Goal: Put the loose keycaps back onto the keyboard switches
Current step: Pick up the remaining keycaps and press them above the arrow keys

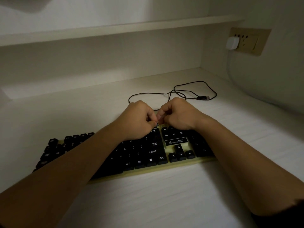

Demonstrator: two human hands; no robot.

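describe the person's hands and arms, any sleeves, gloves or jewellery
The left hand and right hand are bare: no gloves, rings or watch show. The left forearm and right forearm are uncovered to the frame edge. A dark patch at the lower right corner, by the right arm, may be a sleeve edge; the dim light leaves that unclear.

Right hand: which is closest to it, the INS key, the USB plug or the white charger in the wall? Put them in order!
From the right hand:
1. INS key, just below it on the keyboard.
2. USB plug, behind it on the desk, to the right.
3. White charger, far back, high on the right.
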